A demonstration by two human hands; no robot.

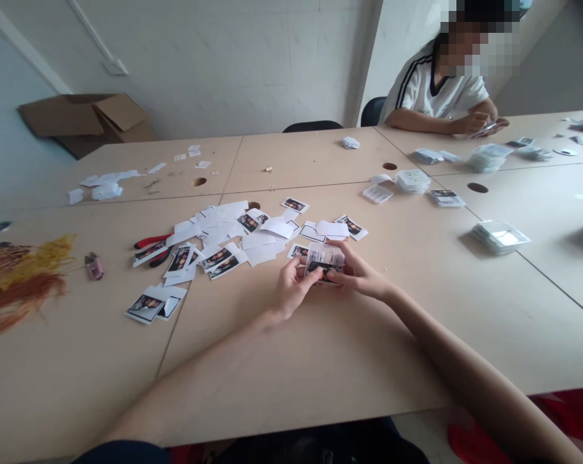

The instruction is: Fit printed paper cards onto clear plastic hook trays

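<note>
Just above the table, a small clear plastic case is held between both hands, a dark printed card showing at its near half. My left hand grips the left side, its thumb pressed on the card. On the right side, my right hand closes round the edge, thumb also on the front. Beyond the hands lies a loose spread of printed photo cards and white paper slips. Some cards lie face up, others are covered. The case's underside is hidden.
Red-handled pliers lie partly under the cards, beside a pink clipper and orange and yellow threads. Stacked clear cases stand to the right. Across the table sits a person; a cardboard box is far left.
</note>
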